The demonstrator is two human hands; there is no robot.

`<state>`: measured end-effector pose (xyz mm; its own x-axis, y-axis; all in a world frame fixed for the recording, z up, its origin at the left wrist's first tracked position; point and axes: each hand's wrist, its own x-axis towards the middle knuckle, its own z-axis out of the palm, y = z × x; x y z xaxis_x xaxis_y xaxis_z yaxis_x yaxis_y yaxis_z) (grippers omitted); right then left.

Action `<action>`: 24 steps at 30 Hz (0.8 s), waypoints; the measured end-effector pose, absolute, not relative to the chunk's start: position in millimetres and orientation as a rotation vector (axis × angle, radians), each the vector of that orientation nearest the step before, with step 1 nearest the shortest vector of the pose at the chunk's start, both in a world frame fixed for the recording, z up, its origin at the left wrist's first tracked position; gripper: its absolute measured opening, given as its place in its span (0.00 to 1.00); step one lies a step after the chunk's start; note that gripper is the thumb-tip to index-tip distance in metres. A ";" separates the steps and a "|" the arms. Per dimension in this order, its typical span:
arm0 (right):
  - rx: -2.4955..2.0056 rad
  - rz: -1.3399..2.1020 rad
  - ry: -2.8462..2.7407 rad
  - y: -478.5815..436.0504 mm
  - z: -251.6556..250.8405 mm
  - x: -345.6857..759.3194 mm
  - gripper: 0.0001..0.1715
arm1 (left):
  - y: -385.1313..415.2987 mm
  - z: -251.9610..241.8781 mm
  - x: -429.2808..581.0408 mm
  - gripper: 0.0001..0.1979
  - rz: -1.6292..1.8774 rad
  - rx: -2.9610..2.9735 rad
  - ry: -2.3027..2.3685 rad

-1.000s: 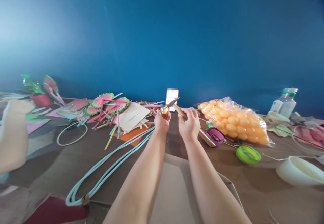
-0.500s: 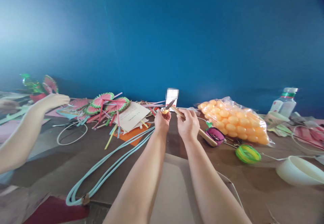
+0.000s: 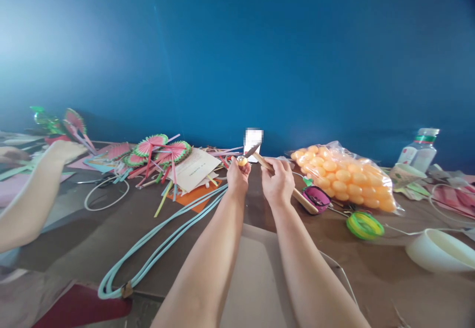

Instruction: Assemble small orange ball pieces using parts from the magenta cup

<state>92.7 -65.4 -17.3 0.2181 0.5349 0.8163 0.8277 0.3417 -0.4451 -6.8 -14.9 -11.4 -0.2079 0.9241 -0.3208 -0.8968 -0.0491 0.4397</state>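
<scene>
My left hand (image 3: 238,175) is closed around a small shiny yellowish round piece (image 3: 242,161), held up between thumb and fingers. What kind of thing it is, I cannot make out. My right hand (image 3: 278,180) grips a hammer (image 3: 263,162) by its wooden handle, which runs back past the wrist towards a purple pouch. The dark metal hammer head (image 3: 253,150) is just above and to the right of the round piece. Behind the hands, a white upright panel (image 3: 254,138), partly blurred out, leans near the blue wall.
A clear bag of orange plastic eggs (image 3: 347,177), the purple pouch (image 3: 317,199), a green coil (image 3: 364,225) and a white bowl (image 3: 438,251) lie right. Left are pale blue tubes (image 3: 159,236), paper watermelon fans (image 3: 174,154) and a co-worker's arm (image 3: 37,199).
The hammer head has risen slightly and shifted right, away from the round piece, with my right hand. My left hand stays nearly still. The co-worker's hand has moved left and down.
</scene>
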 end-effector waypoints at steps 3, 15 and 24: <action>-1.323 -0.325 -1.456 -66.6 -16.2 91.7 0.13 | -15.6 -10.9 -6.4 0.13 1.671 0.064 0.653; -1.369 -0.321 -1.489 -68.6 -14.7 89.5 0.13 | -15.5 -15.3 -6.7 0.10 1.689 0.143 0.701; -1.332 -0.329 -1.445 -64.4 -19.1 92.1 0.13 | -14.3 -16.4 -6.6 0.10 1.669 0.151 0.743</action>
